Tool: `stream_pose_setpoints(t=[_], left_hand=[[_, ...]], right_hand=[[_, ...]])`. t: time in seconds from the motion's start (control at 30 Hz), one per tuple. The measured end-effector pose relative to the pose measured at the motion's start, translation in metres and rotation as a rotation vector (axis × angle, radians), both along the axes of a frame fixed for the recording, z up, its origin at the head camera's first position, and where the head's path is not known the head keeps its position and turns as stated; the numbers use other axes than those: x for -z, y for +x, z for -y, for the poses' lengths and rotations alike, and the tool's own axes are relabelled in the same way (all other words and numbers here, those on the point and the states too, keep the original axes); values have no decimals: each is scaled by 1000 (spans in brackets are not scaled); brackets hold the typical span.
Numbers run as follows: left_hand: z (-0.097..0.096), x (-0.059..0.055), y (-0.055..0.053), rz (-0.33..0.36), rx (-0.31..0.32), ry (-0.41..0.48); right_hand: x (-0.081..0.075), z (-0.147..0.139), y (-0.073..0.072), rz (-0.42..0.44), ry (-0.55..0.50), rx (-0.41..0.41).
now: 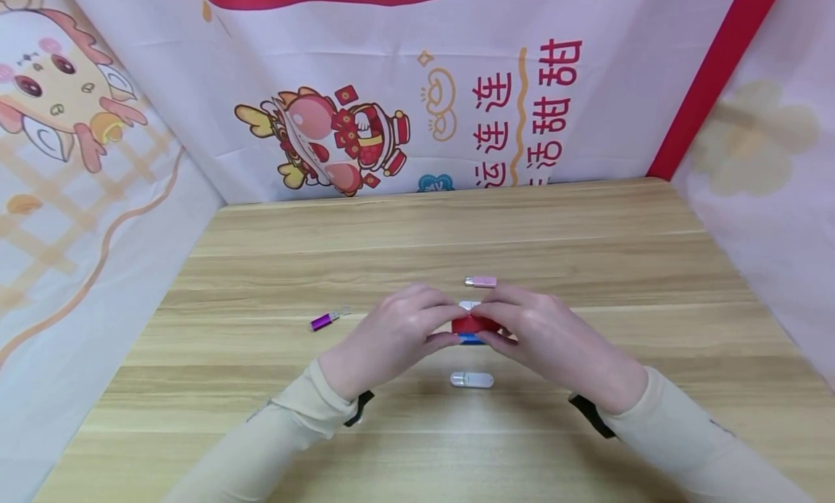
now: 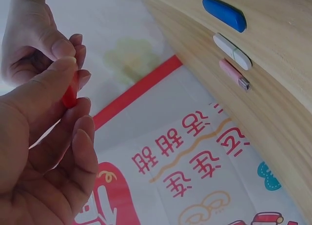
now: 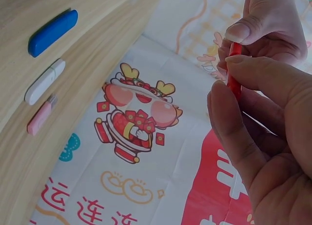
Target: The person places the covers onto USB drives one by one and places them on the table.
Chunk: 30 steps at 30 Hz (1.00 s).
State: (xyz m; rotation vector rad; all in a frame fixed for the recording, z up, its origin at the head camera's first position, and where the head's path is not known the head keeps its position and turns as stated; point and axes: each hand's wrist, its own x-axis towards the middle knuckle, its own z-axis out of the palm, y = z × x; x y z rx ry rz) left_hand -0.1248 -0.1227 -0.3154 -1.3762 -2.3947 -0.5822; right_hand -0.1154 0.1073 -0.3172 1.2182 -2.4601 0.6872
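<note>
Both hands hold a small red USB stick [image 1: 475,323] between them, above the middle of the table. My left hand [image 1: 406,322] pinches its left end between thumb and fingers. At the other end, the thumb and fingers of my right hand [image 1: 544,327] grip it, and the fingertips cover much of it. In the right wrist view the red stick [image 3: 235,71] shows as a narrow edge between the thumbs. Below the hands lies a blue USB stick [image 1: 471,338], partly hidden in the head view. Just behind it is a white USB stick [image 1: 468,304].
A pink USB stick [image 1: 483,281] lies farther back on the wooden table [image 1: 261,401]. Nearer the person is another white USB stick [image 1: 479,380]. To the left lies a purple USB stick [image 1: 322,322] with a clear end. Printed cloth [image 1: 404,68] hangs behind the table.
</note>
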Motion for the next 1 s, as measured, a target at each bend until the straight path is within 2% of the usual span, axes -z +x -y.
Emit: stream_pose_setpoints(t=[0.17, 0.37, 1.0], left_hand=[[-1, -1, 0, 35, -31, -3], [-1, -1, 0, 44, -64, -15], [-5, 3, -2, 99, -47, -5]], right_hand=[[0, 0, 1, -10, -4, 1], [0, 1, 1, -16, 3, 7], [2, 2, -1, 4, 14, 8]])
